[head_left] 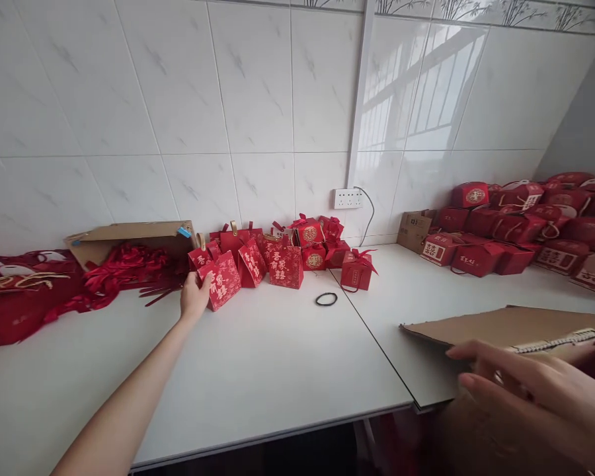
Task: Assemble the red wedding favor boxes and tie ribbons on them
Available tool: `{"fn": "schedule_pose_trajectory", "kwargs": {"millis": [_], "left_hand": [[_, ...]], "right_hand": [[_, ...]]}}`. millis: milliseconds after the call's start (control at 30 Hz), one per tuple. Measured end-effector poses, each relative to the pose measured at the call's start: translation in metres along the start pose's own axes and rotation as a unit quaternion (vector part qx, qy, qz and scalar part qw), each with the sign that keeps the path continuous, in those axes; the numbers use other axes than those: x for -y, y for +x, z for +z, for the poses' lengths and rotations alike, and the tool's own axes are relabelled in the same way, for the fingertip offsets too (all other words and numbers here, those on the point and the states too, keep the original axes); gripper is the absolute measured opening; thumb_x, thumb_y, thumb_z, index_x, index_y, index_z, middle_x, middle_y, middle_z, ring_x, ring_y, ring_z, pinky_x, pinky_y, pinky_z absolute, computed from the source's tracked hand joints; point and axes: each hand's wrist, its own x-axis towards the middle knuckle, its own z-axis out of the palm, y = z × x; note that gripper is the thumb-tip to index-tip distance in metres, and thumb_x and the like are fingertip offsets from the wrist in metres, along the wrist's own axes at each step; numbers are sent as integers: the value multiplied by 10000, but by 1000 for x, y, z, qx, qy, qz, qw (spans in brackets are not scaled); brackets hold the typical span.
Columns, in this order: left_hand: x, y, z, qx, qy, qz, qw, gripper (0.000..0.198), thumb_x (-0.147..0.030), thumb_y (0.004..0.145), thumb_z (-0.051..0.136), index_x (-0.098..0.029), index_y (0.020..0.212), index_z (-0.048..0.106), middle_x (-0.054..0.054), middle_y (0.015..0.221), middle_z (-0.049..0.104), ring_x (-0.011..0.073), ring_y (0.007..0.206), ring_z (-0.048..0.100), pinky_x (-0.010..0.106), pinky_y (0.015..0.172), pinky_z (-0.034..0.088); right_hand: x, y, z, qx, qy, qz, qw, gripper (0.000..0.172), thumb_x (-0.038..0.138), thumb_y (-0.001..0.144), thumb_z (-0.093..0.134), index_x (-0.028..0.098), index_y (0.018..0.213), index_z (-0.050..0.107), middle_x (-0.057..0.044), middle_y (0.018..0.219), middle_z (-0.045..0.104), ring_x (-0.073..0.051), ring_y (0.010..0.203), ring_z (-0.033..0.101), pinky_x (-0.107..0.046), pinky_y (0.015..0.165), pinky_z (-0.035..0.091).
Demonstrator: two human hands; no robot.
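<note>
My left hand [194, 296] is closed on the side of a red gift box [221, 280] with gold characters, standing on the white table. Close behind it are more red boxes of the same print, such as one tilted box [252, 263] and one upright box [284, 266]. At the lower right, my right hand [535, 390] is beside the flap of a cardboard carton [496, 322]. Its thumb and forefinger are apart, with nothing visible between them; the other fingers are partly hidden and slightly blurred.
On the left, a cardboard box [129, 231] lies on its side, with red ribbons [133, 261] spilling out. A black ring-shaped band [326, 299] lies mid-table, near a small ribboned box [356, 271]. Many red boxes [518, 225] are piled at right. A power strip [348, 198] is on the wall.
</note>
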Motion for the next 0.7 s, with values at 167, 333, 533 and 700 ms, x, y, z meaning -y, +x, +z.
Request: {"fn": "schedule_pose_trajectory", "kwargs": {"millis": [167,333,533,700], "left_hand": [[-9,-61,-6,104,-49,98,989,235,-425,763,460,-205,835,503,51,847,661,224,814,623,327,760,495],[-67,-141,15,236,-168,237,927,184,-363,872,401,-223,845,517,3,774,643,155,726,625,272,710,530],[-129,-172,77,287,-232,307,877,153,-250,902,334,-266,912,486,-3,881,641,130,817,633,243,737,531],[-128,-162,104,264,-274,287,879,137,-334,835,447,-211,774,448,-1,738,588,140,698,584,280,692,517]], "right_hand": [[72,42,11,136,-11,-82,987,374,551,861,349,288,969,592,-92,859,691,-264,740,669,-433,690,542],[97,82,36,60,-68,-236,968,474,433,823,538,172,1214,473,-167,1183,565,-293,959,624,-418,749,525],[82,125,45,75,-83,-167,980,152,283,867,442,154,889,517,-94,781,636,-210,660,608,-298,571,434],[64,127,55,-23,61,-188,980,37,152,759,454,184,761,472,-33,735,591,-138,625,524,-243,581,393]]}}
